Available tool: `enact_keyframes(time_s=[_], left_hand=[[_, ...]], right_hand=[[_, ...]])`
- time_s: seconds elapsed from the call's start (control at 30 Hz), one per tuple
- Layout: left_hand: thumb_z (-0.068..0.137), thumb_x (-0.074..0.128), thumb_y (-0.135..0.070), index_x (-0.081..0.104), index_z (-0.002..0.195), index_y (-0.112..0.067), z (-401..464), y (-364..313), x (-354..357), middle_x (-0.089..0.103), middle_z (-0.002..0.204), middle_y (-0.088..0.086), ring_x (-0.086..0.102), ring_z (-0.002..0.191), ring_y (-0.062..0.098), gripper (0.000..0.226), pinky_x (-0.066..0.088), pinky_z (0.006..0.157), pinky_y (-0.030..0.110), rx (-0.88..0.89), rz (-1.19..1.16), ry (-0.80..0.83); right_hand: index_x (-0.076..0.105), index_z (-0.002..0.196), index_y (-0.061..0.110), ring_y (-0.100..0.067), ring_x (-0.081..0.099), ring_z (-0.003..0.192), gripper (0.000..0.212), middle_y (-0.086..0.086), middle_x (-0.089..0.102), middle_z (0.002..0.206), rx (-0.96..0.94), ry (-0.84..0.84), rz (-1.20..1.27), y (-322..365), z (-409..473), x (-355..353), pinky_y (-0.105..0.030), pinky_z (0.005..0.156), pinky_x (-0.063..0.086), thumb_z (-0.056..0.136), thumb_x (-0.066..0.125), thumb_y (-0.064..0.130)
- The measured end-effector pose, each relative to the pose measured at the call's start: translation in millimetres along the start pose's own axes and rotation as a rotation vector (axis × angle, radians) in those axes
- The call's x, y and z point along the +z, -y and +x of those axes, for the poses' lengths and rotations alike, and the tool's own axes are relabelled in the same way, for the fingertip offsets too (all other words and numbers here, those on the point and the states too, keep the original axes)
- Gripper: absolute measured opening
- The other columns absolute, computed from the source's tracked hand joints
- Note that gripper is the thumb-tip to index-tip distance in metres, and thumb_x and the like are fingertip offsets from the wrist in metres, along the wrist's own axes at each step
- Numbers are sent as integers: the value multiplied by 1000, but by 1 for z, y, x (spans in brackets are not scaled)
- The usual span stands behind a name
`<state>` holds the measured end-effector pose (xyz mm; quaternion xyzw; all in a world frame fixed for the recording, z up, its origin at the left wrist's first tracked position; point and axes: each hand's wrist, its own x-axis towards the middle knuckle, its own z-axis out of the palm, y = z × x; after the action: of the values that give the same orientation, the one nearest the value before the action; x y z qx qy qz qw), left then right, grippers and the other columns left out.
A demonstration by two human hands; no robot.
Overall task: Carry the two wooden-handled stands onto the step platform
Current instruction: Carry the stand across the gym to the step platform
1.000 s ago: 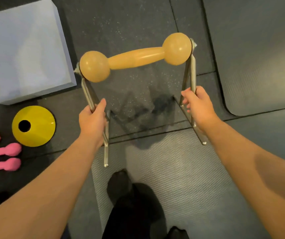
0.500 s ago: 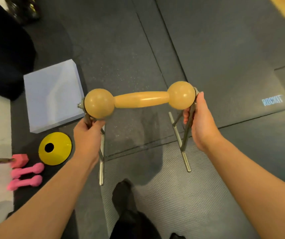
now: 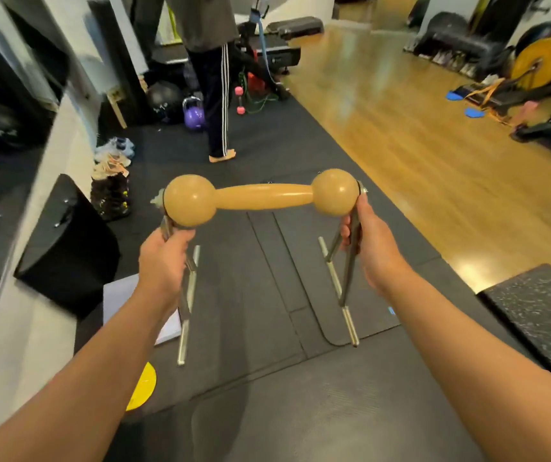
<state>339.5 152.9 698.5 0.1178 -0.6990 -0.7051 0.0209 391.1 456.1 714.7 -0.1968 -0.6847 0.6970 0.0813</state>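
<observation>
One wooden-handled stand (image 3: 264, 196) hangs in the air in front of me: a tan wooden bar with a ball at each end, on grey metal legs. My left hand (image 3: 164, 258) grips the left metal leg just under the left ball. My right hand (image 3: 372, 248) grips the right leg under the right ball. The stand's metal feet point down toward the black floor mats. A dark speckled block (image 3: 544, 315) lies at the right edge; I cannot tell whether it is the step platform. A second stand is not in view.
A person in striped trousers (image 3: 215, 105) stands barefoot ahead on the mats. A black box (image 3: 67, 248) sits to the left, a grey pad (image 3: 167, 325) and a yellow cone (image 3: 144, 385) below my left arm. A purple kettlebell (image 3: 194, 115), weights and wood floor (image 3: 434, 145) lie further off.
The view has swung up from the floor to the room ahead. The stand stays held in both hands, level, and the grey pad and yellow cone have slid down toward my left arm.
</observation>
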Motion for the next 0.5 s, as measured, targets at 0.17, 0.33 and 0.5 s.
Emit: enact_keyframes(time_s=[0.17,0.33,0.5], left_hand=[[80,65,-31,45,75,-26,-50,-157,4,29,65,-4,25,59,15,21,21,60,39,133,-18,118],[75,65,-35,54,79,-24,-107,-257,0,36,60,-8,29,57,14,16,24,58,37,234,-82,199],[83,63,-31,57,89,-18,-168,-312,-9,39,63,-5,30,56,13,15,24,57,34,277,-185,261]], right_hand=[[55,70,28,-20,45,66,57,-1,51,69,-131,-51,1,146,-57,-28,-42,71,39,80,45,84],[57,77,24,-15,45,60,56,3,52,66,-263,-107,0,247,-132,-53,-38,67,39,87,43,76],[59,81,21,-13,43,61,51,6,51,66,-330,-204,37,299,-218,-76,-34,63,38,97,46,68]])
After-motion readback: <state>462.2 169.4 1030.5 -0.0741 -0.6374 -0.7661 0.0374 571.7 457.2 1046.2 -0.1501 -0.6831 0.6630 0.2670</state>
